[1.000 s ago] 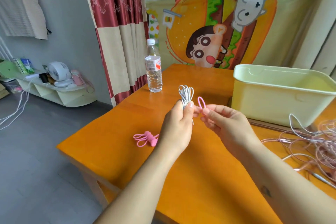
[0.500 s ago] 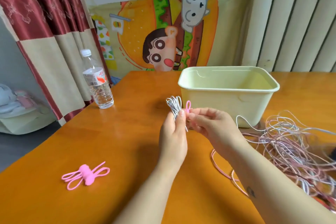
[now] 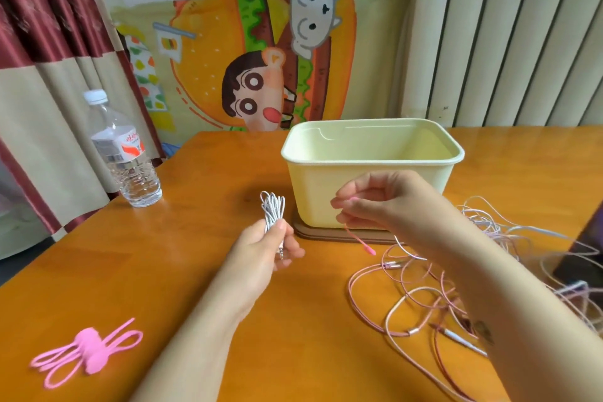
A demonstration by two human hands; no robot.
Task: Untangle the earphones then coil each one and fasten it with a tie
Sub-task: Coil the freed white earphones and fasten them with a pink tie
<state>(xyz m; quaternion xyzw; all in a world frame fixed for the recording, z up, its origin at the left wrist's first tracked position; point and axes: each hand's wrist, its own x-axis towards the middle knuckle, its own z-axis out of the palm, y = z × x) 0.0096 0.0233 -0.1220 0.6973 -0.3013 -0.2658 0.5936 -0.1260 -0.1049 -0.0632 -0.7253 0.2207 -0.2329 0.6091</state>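
Fingers of the left hand (image 3: 261, 254) are curled round one coiled white earphone (image 3: 272, 209), its loops standing up out of the fist just left of the cream tub (image 3: 372, 192). Fingers of the right hand (image 3: 385, 202) pinch one pink tie (image 3: 359, 240) before the tub - its tail dangles free, apart from the coil. One tangle of earphones (image 3: 434, 297) sprawls on the bench (image 3: 195, 271) right of the tub; one bundle of pink ties (image 3: 88, 349) lies well front-left, one water bottle (image 3: 127, 157) left.
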